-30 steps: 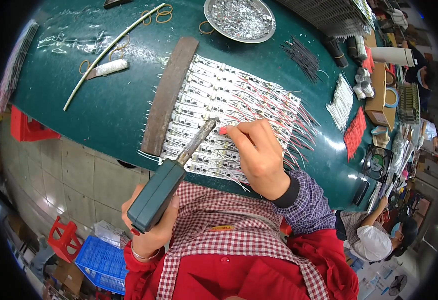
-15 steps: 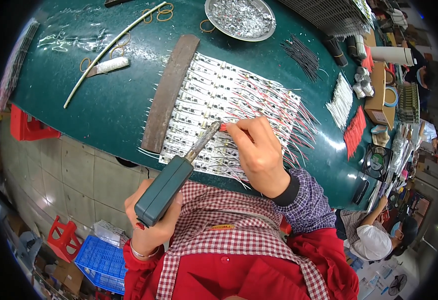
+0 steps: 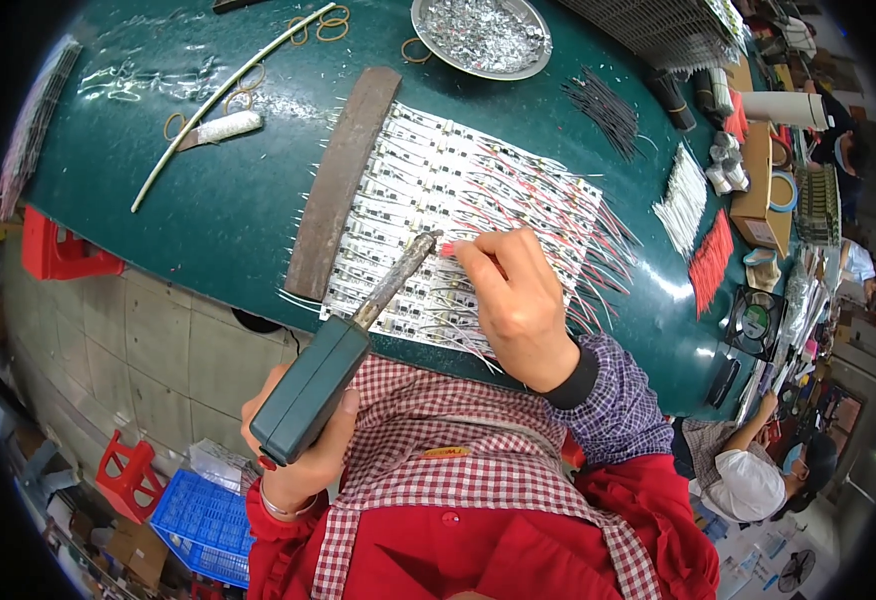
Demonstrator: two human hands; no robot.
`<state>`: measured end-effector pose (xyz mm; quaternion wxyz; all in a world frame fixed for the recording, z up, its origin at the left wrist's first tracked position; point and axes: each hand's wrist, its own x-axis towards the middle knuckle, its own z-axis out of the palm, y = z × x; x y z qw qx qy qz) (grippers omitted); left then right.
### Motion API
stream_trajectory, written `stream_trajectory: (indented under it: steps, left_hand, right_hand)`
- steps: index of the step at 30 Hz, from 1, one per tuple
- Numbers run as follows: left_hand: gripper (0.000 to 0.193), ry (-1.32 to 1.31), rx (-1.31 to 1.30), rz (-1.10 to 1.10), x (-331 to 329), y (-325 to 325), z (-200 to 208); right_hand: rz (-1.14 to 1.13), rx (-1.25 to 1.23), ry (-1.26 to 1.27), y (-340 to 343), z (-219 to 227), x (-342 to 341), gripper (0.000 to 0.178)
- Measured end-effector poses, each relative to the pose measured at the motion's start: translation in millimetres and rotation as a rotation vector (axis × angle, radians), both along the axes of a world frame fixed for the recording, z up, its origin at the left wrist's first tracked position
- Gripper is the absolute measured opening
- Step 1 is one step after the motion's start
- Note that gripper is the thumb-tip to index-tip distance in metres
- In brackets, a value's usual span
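Note:
My left hand (image 3: 320,462) is wrapped around the dark green handle of a soldering iron (image 3: 313,388). The iron slants up to the right, and its dark tip is just left of a short red wire (image 3: 447,249). That wire is pinched between the thumb and fingers of my right hand (image 3: 526,305), over a white panel of small circuit boards (image 3: 398,212). Red and white wires (image 3: 543,205) fan out from the panel's right part. Across its left edge lies a flat, brown bar (image 3: 343,185). Whether tip and wire touch is hard to see.
A metal bowl of silvery scraps (image 3: 480,40) sits at the far side. Bundles of black wires (image 3: 603,112), white wires (image 3: 680,203) and red wires (image 3: 709,262) lie on the right. A long pale rod (image 3: 208,115) is at left. Another person (image 3: 748,470) works at right.
My left hand has drawn the soldering iron slightly down and left, and its tip has come away from the red wire. My right hand stays almost in place, still pinching.

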<state>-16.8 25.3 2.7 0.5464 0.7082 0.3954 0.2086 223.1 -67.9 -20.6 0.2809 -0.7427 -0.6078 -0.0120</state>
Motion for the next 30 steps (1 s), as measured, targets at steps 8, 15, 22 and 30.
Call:
stream_trajectory:
  steps: [8,15,22,30]
  left_hand:
    - [0.023,-0.007,0.014,0.006,-5.0,-1.8,-1.3]
    - [0.021,-0.011,0.078,-0.066,-5.8,1.0,0.5]
    - [0.02,-0.012,0.073,-0.085,-1.0,-0.6,5.1]
    - [0.017,-0.005,0.074,-0.117,1.1,0.9,4.5]
  right_hand:
    - [0.005,0.072,0.019,-5.8,4.4,-7.0,0.03]
    - [0.016,0.018,0.047,-6.5,1.0,-12.6,0.031]
    - [0.003,0.006,0.068,-11.0,-0.2,-11.3,0.033]
    - [-0.006,-0.013,0.056,-10.2,0.6,-13.3,0.034]
